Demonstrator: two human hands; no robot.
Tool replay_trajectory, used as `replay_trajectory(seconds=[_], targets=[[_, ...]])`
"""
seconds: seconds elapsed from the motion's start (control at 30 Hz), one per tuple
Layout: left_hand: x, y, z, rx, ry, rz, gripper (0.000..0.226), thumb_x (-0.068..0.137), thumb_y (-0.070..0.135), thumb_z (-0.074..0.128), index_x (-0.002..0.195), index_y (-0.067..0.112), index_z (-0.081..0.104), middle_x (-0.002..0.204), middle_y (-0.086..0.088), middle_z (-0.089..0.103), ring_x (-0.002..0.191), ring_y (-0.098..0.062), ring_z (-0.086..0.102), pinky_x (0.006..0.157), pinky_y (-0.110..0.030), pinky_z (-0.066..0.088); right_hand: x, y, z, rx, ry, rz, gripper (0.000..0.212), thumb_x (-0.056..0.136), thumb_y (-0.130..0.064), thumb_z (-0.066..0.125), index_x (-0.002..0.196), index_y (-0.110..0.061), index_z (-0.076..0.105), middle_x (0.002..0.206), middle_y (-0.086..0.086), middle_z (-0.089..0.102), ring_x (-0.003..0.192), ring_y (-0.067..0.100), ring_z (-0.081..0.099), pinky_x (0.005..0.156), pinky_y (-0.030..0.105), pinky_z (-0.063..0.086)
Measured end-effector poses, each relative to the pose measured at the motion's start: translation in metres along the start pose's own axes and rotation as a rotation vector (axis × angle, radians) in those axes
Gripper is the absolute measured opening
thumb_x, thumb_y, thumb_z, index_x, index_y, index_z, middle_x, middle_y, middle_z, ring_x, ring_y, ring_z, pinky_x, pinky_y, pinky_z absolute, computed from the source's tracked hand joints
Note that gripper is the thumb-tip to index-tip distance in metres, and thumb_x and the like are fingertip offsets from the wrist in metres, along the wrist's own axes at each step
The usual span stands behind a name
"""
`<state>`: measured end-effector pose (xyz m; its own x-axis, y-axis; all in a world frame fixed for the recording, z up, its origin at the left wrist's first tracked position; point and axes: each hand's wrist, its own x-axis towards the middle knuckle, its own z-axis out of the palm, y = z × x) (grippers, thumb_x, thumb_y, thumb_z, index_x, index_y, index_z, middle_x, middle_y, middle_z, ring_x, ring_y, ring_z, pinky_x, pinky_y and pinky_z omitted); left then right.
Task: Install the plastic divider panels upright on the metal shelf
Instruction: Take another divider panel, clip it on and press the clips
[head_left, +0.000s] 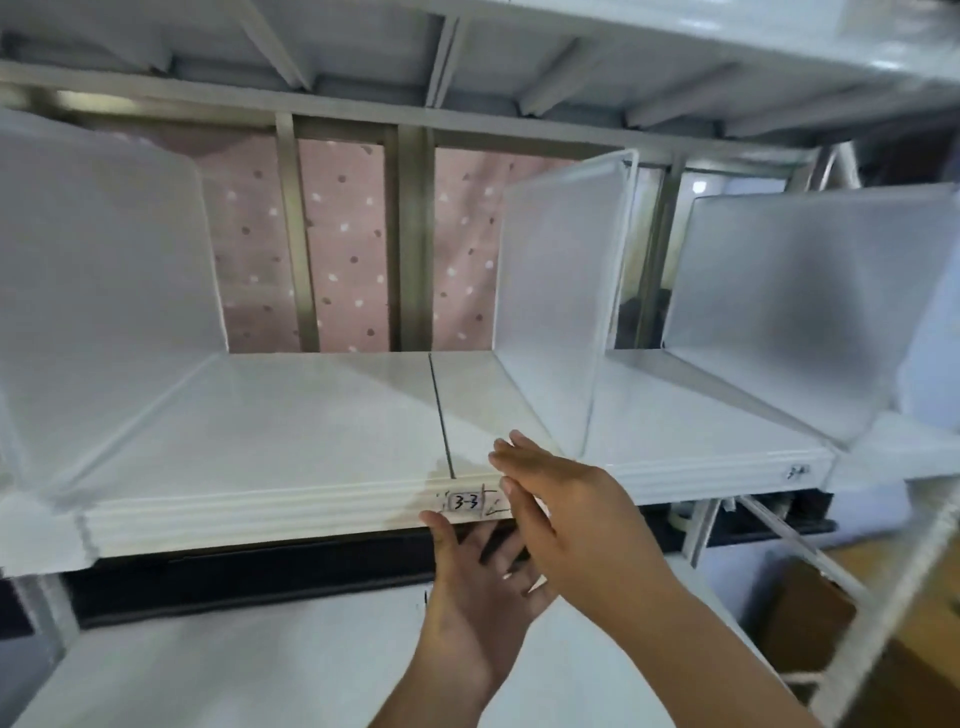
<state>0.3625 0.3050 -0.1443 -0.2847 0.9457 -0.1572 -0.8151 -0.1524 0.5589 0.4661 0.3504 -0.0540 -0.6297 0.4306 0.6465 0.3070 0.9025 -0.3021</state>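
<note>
Three frosted divider panels, left (104, 270), middle (556, 306) and right (810, 312), stand upright on the white metal shelf (291, 415), backed by pink dotted cloth (343, 234). Both hands are empty at its front lip: the left hand (483, 587) spread beneath, the right hand (566, 504) flat-fingered above, by the "3-3" label (466, 502).

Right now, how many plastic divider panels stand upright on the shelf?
3: left panel at the shelf's left end, middle panel right of centre, right panel far right. More may lie outside view.
</note>
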Motion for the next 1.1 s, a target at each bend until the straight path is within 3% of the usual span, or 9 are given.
replay_trajectory(seconds=[0.2, 0.3, 0.37, 0.47, 0.6, 0.7, 0.83, 1.0, 1.1], targets=[[0.02, -0.039, 0.026, -0.121, -0.055, -0.096, 0.137, 0.052, 0.102, 0.052, 0.164, 0.024, 0.032, 0.148, -0.033, 0.059, 0.132, -0.053, 0.062, 0.098, -0.065, 0.058, -0.019, 0.045, -0.025, -0.05, 0.173, 0.031, 0.028, 0.098, -0.028, 0.06, 0.119, -0.019, 0.076, 0.127, -0.005, 0.073, 0.128, -0.004, 0.054, 0.1, 0.025, 0.051], [0.027, -0.046, 0.034, -0.267, -0.087, -0.12, 0.148, 0.038, 0.1, 0.066, 0.163, 0.029, 0.028, 0.144, -0.041, 0.057, 0.131, -0.058, 0.06, 0.096, -0.065, 0.057, -0.017, 0.068, -0.034, -0.09, 0.186, 0.082, 0.026, 0.096, -0.027, 0.068, 0.119, -0.018, 0.076, 0.129, 0.001, 0.072, 0.124, 0.007, 0.061, 0.099, 0.03, 0.053], [0.031, -0.048, 0.037, -0.357, -0.114, -0.121, 0.152, 0.034, 0.098, 0.071, 0.162, 0.028, 0.029, 0.144, -0.044, 0.055, 0.133, -0.059, 0.058, 0.099, -0.066, 0.056, -0.01, 0.085, -0.039, -0.092, 0.074, 0.17, 0.037, 0.095, -0.032, 0.071, 0.13, -0.02, 0.07, 0.142, 0.001, 0.063, 0.133, 0.014, 0.057, 0.107, 0.036, 0.049], [0.035, -0.049, 0.038, -0.405, -0.195, -0.131, 0.155, 0.034, 0.098, 0.072, 0.16, 0.013, 0.039, 0.15, -0.041, 0.051, 0.139, -0.054, 0.054, 0.109, -0.06, 0.052, 0.008, 0.102, -0.041, -0.11, -0.274, 0.246, 0.065, 0.092, -0.037, 0.073, 0.15, -0.021, 0.048, 0.159, -0.004, 0.045, 0.149, 0.01, 0.034, 0.118, 0.034, 0.035], [0.042, -0.05, 0.034, -0.423, -0.248, -0.124, 0.157, 0.037, 0.098, 0.071, 0.157, 0.001, 0.043, 0.152, -0.043, 0.048, 0.14, -0.056, 0.052, 0.11, -0.059, 0.052, 0.03, 0.115, -0.041, -0.142, -0.478, 0.214, 0.058, 0.088, -0.034, 0.076, 0.141, -0.023, 0.054, 0.135, -0.006, 0.064, 0.122, 0.017, 0.06, 0.1, 0.033, 0.048], [0.048, -0.049, 0.033, -0.389, -0.274, -0.112, 0.155, 0.041, 0.1, 0.068, 0.154, -0.005, 0.048, 0.155, -0.043, 0.045, 0.143, -0.057, 0.048, 0.119, -0.059, 0.044, 0.037, 0.121, -0.04, -0.189, -0.495, 0.19, 0.061, 0.084, -0.04, 0.078, 0.138, -0.025, 0.057, 0.129, -0.012, 0.068, 0.115, 0.014, 0.064, 0.093, 0.03, 0.05], [0.058, -0.051, 0.028, -0.34, -0.275, -0.108, 0.145, 0.05, 0.098, 0.065, 0.15, -0.006, 0.053, 0.154, -0.04, 0.047, 0.144, -0.054, 0.048, 0.122, -0.057, 0.04, 0.037, 0.131, -0.036, -0.258, -0.451, 0.132, 0.05, 0.08, -0.042, 0.08, 0.125, -0.029, 0.062, 0.087, -0.023, 0.067, 0.086, 0.008, 0.064, 0.067, 0.015, 0.044], [0.061, -0.049, 0.018, -0.259, -0.211, -0.088, 0.139, 0.045, 0.086, 0.077, 0.146, -0.007, 0.056, 0.152, -0.04, 0.05, 0.14, -0.054, 0.053, 0.117, -0.053, 0.046, 0.038, 0.138, -0.041, -0.231, -0.396, 0.134, 0.068, 0.072, -0.048, 0.085, 0.136, -0.034, 0.064, 0.124, -0.013, 0.073, 0.107, 0.012, 0.066, 0.066, 0.0, 0.029], [0.061, -0.048, 0.014, -0.257, -0.165, -0.087, 0.127, 0.053, 0.084, 0.071, 0.139, -0.009, 0.063, 0.147, -0.039, 0.056, 0.132, -0.054, 0.061, 0.102, -0.052, 0.058, 0.035, 0.136, -0.041, -0.208, -0.369, 0.126, 0.063, 0.07, -0.047, 0.087, 0.128, -0.032, 0.07, 0.119, -0.008, 0.076, 0.105, 0.009, 0.056, 0.066, -0.002, 0.031]])
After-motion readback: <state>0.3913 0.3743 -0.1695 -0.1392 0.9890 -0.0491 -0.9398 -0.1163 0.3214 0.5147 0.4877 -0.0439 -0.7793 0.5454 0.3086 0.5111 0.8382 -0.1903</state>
